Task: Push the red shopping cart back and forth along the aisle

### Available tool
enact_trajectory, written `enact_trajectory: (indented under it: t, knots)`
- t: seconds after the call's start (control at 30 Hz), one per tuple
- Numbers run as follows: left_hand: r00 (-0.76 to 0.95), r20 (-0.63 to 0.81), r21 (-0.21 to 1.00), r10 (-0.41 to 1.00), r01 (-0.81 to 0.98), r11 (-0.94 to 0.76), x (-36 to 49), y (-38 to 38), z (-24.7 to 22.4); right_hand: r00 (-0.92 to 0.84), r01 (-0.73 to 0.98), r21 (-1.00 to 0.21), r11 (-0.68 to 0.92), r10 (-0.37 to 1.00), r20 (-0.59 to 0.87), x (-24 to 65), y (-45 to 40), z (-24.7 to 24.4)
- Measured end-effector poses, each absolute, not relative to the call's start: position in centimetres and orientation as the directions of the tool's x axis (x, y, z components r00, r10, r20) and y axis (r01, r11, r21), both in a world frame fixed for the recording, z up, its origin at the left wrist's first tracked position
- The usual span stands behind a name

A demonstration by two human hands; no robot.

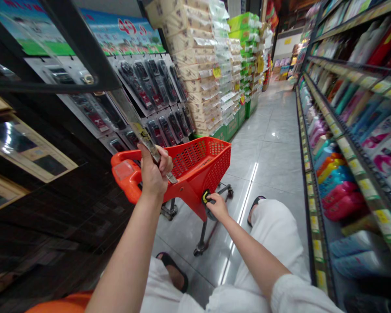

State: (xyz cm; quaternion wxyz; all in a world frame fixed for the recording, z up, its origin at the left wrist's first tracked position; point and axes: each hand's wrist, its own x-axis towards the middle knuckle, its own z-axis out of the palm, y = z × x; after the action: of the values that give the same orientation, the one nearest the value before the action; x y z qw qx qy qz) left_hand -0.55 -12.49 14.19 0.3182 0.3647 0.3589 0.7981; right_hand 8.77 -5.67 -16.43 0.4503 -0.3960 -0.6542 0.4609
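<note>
My left hand (154, 167) is closed around a long, flat, shiny metal bar (138, 124) with a yellow label. The bar slants up to the left, to a large black frame (74, 41) close to the camera; its lower end pokes out below my fingers. In my right hand (218, 206), lower and to the right, the fingers pinch a small black-and-yellow object (205, 196) whose kind I cannot make out. It is in front of the side of a red plastic shopping cart (189, 191) with dark metal legs. The cart's basket stands behind both hands.
Packaged black-handled goods (150, 82) hang on a panel at left, beside framed items (29, 148). Stacked cartons (198, 78) line the aisle. Shelves of bottles (339, 174) run along the right. Grey tiled floor (273, 161) stretches ahead. My white-trousered leg (276, 230) is bent.
</note>
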Motion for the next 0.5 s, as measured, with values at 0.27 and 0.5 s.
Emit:
enact_trajectory:
  t: [0.27, 0.5]
  knots:
    - [-0.492, 0.428, 0.813, 0.758, -0.157, -0.561, -0.1, -12.9, 14.4, 0.102, -0.251, -0.954, 0.163, 0.985, 0.142, 5.5, 1.3, -12.9]
    - [-0.500, 0.434, 0.819, 0.749, -0.128, -0.560, -0.2, -13.0, 14.4, 0.161, -0.227, -0.974, -0.020, 0.985, -0.058, 4.1, -3.4, -18.0]
